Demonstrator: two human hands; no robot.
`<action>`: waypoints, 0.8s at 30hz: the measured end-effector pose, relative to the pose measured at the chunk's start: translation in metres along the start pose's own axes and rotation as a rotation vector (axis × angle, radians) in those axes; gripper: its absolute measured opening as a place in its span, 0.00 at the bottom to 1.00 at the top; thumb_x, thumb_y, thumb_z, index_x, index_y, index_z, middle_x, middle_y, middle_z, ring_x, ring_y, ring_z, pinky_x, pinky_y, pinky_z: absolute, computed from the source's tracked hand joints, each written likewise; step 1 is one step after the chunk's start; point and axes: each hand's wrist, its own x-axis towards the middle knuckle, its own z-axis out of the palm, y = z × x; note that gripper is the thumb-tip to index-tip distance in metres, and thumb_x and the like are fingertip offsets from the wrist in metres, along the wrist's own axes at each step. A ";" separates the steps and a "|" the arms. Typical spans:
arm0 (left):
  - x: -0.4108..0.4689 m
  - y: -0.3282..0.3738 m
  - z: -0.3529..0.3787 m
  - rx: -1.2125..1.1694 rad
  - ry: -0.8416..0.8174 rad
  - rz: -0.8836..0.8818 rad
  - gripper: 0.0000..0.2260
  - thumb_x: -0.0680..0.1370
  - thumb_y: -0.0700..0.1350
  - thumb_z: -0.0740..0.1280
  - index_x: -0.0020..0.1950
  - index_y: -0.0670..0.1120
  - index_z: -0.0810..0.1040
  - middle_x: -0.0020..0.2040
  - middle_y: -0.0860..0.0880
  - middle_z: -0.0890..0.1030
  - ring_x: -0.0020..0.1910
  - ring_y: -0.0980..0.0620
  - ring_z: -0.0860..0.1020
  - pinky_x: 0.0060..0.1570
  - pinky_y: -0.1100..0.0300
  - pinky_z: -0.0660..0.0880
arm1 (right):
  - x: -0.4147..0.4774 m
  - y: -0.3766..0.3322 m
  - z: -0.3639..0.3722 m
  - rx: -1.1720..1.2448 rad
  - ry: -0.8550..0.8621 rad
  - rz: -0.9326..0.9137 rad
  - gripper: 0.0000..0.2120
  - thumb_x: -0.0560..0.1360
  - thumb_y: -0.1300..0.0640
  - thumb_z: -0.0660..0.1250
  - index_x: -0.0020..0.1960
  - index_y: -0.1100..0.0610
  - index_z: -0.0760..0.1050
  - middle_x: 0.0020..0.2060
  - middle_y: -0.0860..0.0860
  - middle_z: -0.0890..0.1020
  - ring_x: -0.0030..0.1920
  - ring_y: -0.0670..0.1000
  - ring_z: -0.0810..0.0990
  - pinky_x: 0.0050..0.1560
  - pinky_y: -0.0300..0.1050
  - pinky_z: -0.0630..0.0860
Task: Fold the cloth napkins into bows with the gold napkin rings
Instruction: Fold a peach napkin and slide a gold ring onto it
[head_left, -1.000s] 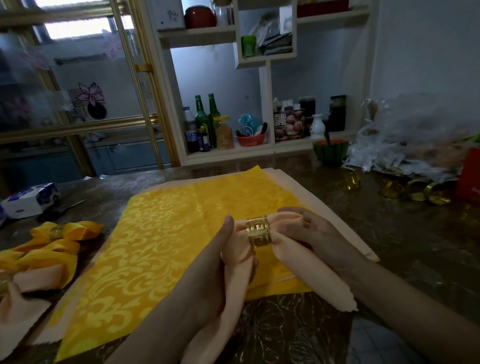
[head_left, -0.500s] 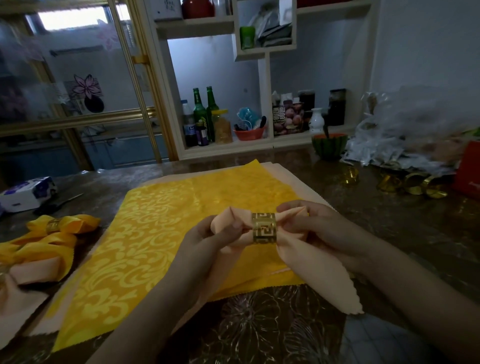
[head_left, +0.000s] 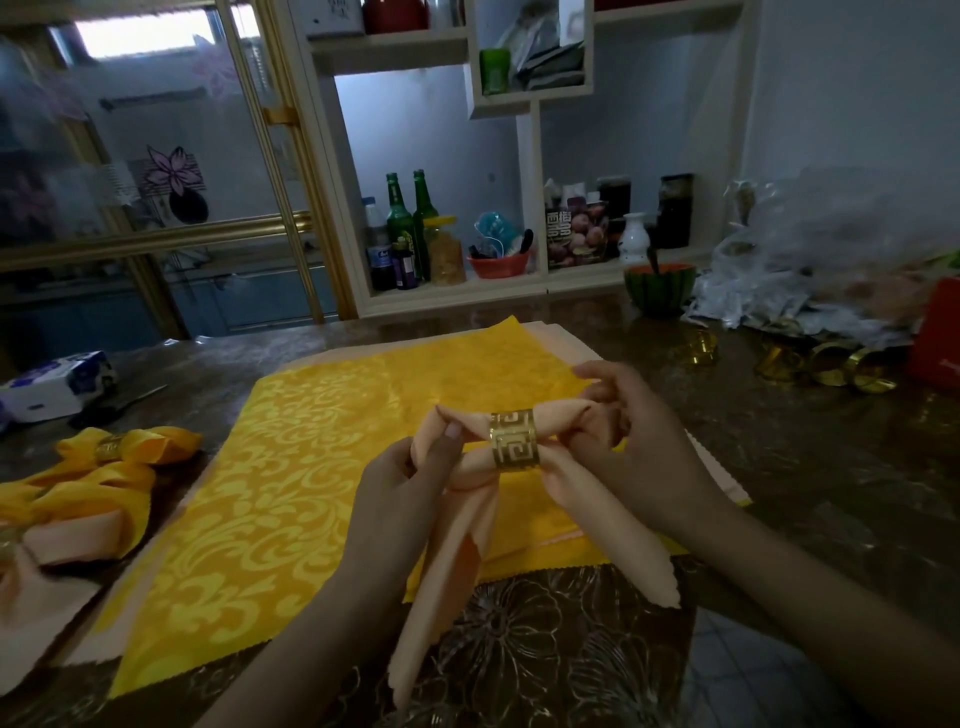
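Note:
A peach cloth napkin (head_left: 462, 540) is threaded through a gold napkin ring (head_left: 514, 439) and held above the table. My left hand (head_left: 400, 483) pinches the left loop of the napkin beside the ring. The right loop is gripped by my right hand (head_left: 631, 441), fingers curled round the cloth. Two tails of the napkin hang down toward the table's front edge. Beneath lies a flat yellow patterned napkin (head_left: 291, 493) on a stack of peach ones. Finished bows, a yellow one (head_left: 111, 462) and a peach one (head_left: 57, 540), lie at the left.
Loose gold rings (head_left: 826, 364) lie at the back right beside crumpled clear plastic bags (head_left: 831, 260) and a watermelon-patterned bowl (head_left: 660, 283). A tissue pack (head_left: 57, 382) sits at the far left. A shelf with bottles (head_left: 410, 228) stands behind the table.
Both hands lifted the ringed napkin a little and shifted their hold on the loops, spreading them out on either side of the ring. The view moved closer.

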 end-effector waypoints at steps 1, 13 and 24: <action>0.001 0.000 0.001 -0.054 -0.005 -0.028 0.15 0.74 0.55 0.63 0.46 0.45 0.81 0.39 0.44 0.84 0.37 0.46 0.82 0.35 0.55 0.76 | 0.002 0.001 0.001 0.083 -0.038 0.143 0.13 0.73 0.58 0.69 0.54 0.48 0.71 0.45 0.41 0.75 0.40 0.32 0.75 0.36 0.24 0.70; 0.011 0.013 0.021 -0.742 -0.152 -0.478 0.39 0.37 0.54 0.82 0.42 0.38 0.77 0.28 0.41 0.81 0.25 0.53 0.80 0.24 0.64 0.75 | -0.023 -0.017 0.025 0.685 -0.380 0.669 0.15 0.66 0.47 0.70 0.45 0.58 0.83 0.40 0.55 0.85 0.37 0.48 0.83 0.39 0.40 0.77; -0.002 -0.006 0.018 -0.340 -0.285 -0.375 0.22 0.62 0.53 0.72 0.52 0.44 0.81 0.48 0.42 0.83 0.43 0.49 0.81 0.38 0.59 0.77 | -0.006 -0.004 0.016 0.361 -0.361 0.496 0.05 0.74 0.63 0.66 0.43 0.59 0.80 0.35 0.52 0.83 0.37 0.47 0.81 0.36 0.39 0.75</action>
